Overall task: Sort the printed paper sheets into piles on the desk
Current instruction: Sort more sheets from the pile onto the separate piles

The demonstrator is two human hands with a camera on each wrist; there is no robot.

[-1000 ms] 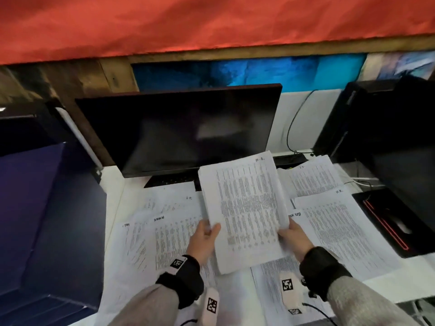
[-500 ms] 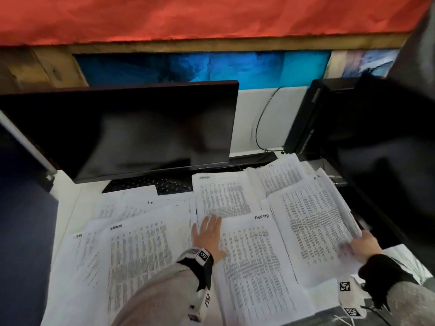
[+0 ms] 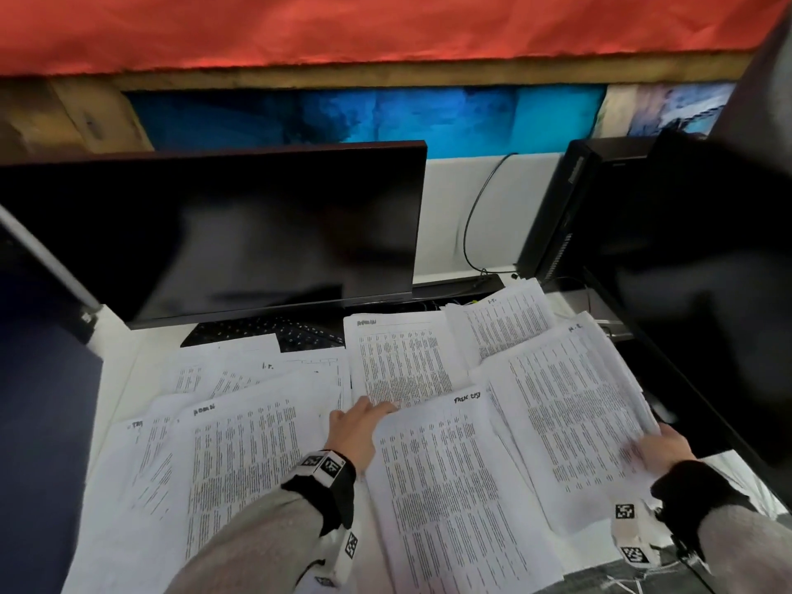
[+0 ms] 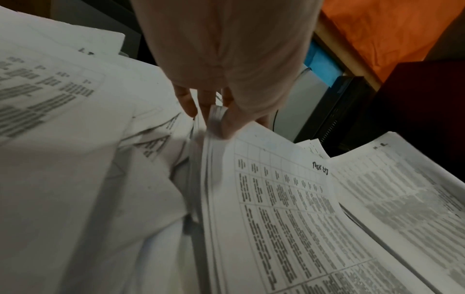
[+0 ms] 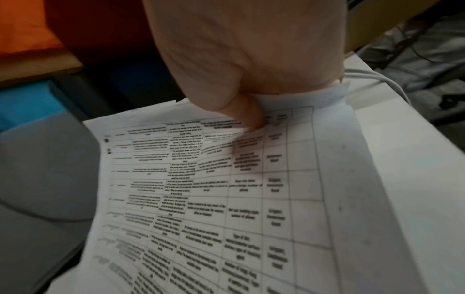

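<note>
Printed sheets with tables cover the white desk in overlapping piles. In the middle lies a stack headed with a handwritten label (image 3: 450, 486) (image 4: 276, 199). My left hand (image 3: 360, 426) (image 4: 216, 117) pinches that stack's top left corner, thumb on top and fingers under the edge. On the right lies a thicker pile (image 3: 570, 413) (image 5: 226, 189). My right hand (image 3: 655, 450) (image 5: 254, 115) grips its near right edge, thumb pressed onto the top sheet. Other piles lie at the left (image 3: 240, 465), back middle (image 3: 398, 366) and back right (image 3: 505, 319).
A dark monitor (image 3: 223, 233) stands at the back with a black keyboard (image 3: 265, 332) under it, partly covered by sheets. A black computer tower (image 3: 557, 207) and a cable (image 3: 471, 216) are at the back right. A dark blue partition (image 3: 38, 422) borders the left.
A second ago both hands held a stack up in front of the monitor. It now lies on the right pile; my left hand moved to the middle stack and took its corner.
</note>
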